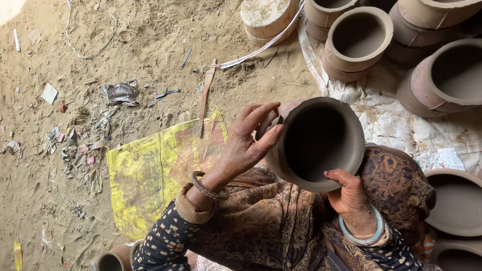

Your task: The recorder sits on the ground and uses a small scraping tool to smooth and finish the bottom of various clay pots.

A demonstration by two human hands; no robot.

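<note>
I hold an unfired brown clay pot over my lap, its round mouth tilted up toward me. My left hand presses flat against the pot's left outer wall, thumb near the rim, a metal bangle on the wrist. My right hand grips the pot's lower rim from below, thumb on the lip, with a pale blue bangle at the wrist. The inside of the pot looks dark and bare.
Several more clay pots stand on a white sheet at the upper right; others sit at the right edge and bottom left. A yellow sack and a wooden stick lie on the littered sandy ground.
</note>
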